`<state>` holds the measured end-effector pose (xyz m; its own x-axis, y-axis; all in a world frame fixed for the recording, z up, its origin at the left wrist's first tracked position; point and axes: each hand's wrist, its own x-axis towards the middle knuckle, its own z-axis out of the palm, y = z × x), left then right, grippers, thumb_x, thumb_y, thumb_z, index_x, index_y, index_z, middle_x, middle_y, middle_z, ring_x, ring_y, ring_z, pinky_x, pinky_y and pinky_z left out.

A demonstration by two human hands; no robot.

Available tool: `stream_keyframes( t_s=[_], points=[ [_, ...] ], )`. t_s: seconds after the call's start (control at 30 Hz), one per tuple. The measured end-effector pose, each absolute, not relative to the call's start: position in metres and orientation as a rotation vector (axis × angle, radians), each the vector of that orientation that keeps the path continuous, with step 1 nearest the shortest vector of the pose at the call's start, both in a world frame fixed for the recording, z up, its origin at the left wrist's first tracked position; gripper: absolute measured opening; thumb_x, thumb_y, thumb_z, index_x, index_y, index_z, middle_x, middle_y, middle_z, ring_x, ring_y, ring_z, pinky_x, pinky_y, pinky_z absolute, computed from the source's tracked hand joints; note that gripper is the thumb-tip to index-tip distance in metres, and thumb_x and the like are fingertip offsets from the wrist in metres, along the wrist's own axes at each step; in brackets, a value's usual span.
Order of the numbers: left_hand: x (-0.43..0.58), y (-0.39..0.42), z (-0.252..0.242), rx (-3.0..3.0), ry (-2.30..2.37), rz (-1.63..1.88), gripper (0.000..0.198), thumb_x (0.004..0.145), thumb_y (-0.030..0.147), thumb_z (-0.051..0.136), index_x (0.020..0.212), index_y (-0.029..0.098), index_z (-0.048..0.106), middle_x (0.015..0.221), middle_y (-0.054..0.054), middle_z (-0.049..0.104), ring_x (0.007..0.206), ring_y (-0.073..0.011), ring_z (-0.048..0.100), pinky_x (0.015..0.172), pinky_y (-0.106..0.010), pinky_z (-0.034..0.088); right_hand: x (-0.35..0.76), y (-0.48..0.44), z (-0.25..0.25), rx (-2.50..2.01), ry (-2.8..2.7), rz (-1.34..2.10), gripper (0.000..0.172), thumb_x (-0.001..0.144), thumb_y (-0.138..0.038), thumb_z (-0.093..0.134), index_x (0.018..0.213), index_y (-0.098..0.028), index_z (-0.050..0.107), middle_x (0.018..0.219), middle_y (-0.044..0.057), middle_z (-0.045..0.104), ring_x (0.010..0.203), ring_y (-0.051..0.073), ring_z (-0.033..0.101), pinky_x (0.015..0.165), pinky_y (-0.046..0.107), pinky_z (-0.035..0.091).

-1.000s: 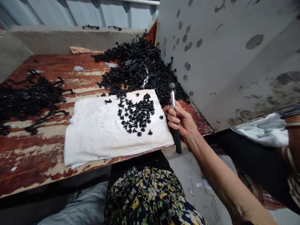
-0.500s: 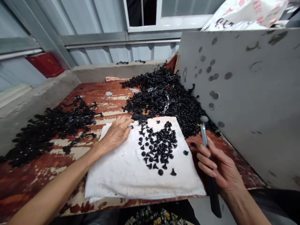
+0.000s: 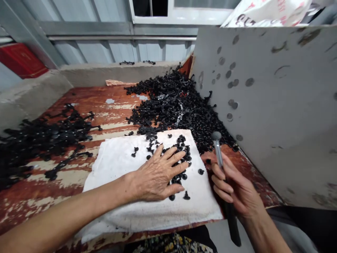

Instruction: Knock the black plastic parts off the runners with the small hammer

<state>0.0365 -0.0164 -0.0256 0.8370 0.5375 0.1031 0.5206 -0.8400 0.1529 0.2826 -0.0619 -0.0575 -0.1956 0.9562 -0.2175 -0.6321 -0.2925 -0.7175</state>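
Note:
My left hand [image 3: 160, 172] lies flat with fingers spread over a cluster of small black mushroom-shaped plugs [image 3: 181, 140], covering many of them. The plugs sit on a folded white cloth [image 3: 116, 207]; a few lie apart from the rest near its edges. My right hand [image 3: 234, 189] is wrapped round a tool with a black handle, a metal shaft and a small round head [image 3: 217, 136], held upright beside the cloth's right edge. The tool's exact kind I cannot make out.
A big heap of black plastic parts [image 3: 168, 102] lies behind the cloth, against a grey panel [image 3: 276, 105]. Another pile of black strip-like parts [image 3: 58, 137] is at the left. The worn red-brown tabletop [image 3: 97, 109] meets a concrete ledge [image 3: 89, 74] at the back.
My left hand has moved right from the cloth's upper left edge onto the plugs, its fingers now spread. Two plugs lie left of the cluster. My right hand still holds the tool.

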Motion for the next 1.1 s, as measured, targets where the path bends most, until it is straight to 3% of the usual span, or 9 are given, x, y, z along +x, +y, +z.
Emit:
stream_keyframes(
  t_s=[0.17,0.4,0.6,0.7,0.83,0.97,1.1],
  points=[
    [0.010,-0.027,-0.033,2.863,0.954,0.190,0.051,0.091,0.037,0.054,0.140,0.026,0.047,0.152,-0.012,0.042,0.139,-0.0360,0.036,0.108,-0.064,0.030,0.280,-0.069,-0.062,-0.876,-0.797,1.954,0.045,0.078,-0.034,0.076,0.120,-0.032,0.061,0.069,-0.005,0.052,0.040,0.002,0.030,0.031,0.011,0.033],
    [-0.061,-0.047,-0.037,2.855,1.243,0.326,0.032,0.093,0.021,0.047,0.122,0.023,0.061,0.138,-0.011,0.057,0.132,-0.0290,0.046,0.105,-0.049,0.040,0.282,-0.070,-0.064,-0.901,-0.779,1.973,0.047,0.073,-0.035,0.081,0.117,-0.035,0.065,0.073,-0.004,0.053,0.040,0.001,0.033,0.031,0.011,0.033],
    [-0.088,-0.058,-0.037,2.779,1.484,0.553,0.016,0.090,0.024,0.052,0.099,0.022,0.066,0.112,-0.009,0.069,0.111,-0.0264,0.060,0.099,-0.047,0.045,0.280,-0.073,-0.061,-0.983,-0.736,1.966,0.050,0.071,-0.037,0.083,0.117,-0.033,0.065,0.074,-0.002,0.054,0.041,0.002,0.033,0.031,0.012,0.033],
    [-0.071,-0.057,-0.034,2.742,1.492,0.581,0.024,0.092,0.027,0.049,0.111,0.020,0.063,0.123,-0.013,0.064,0.120,-0.0281,0.055,0.102,-0.048,0.043,0.280,-0.075,-0.059,-1.048,-0.710,1.944,0.054,0.070,-0.038,0.084,0.120,-0.033,0.064,0.074,-0.002,0.054,0.043,0.002,0.034,0.033,0.011,0.034],
    [-0.028,-0.045,-0.034,2.805,1.207,0.345,0.054,0.092,0.040,0.049,0.142,0.019,0.042,0.154,-0.015,0.038,0.143,-0.0340,0.030,0.112,-0.060,0.027,0.280,-0.073,-0.059,-1.033,-0.737,1.938,0.053,0.070,-0.039,0.083,0.119,-0.033,0.064,0.073,-0.003,0.054,0.042,0.002,0.033,0.032,0.012,0.033],
    [0.001,-0.037,-0.039,2.872,1.015,0.151,0.070,0.090,0.053,0.050,0.147,0.017,0.033,0.158,-0.018,0.029,0.146,-0.0360,0.023,0.113,-0.064,0.021,0.280,-0.070,-0.064,-0.933,-0.765,1.955,0.047,0.072,-0.037,0.081,0.116,-0.035,0.065,0.071,-0.003,0.053,0.040,0.001,0.032,0.030,0.011,0.032],
    [-0.014,-0.048,-0.045,2.900,1.152,0.091,0.066,0.091,0.048,0.051,0.147,0.018,0.034,0.158,-0.019,0.030,0.145,-0.0357,0.025,0.112,-0.064,0.021,0.281,-0.071,-0.066,-0.917,-0.758,1.970,0.045,0.073,-0.037,0.081,0.115,-0.035,0.067,0.073,-0.003,0.054,0.040,0.001,0.033,0.031,0.010,0.035]
  ],
)
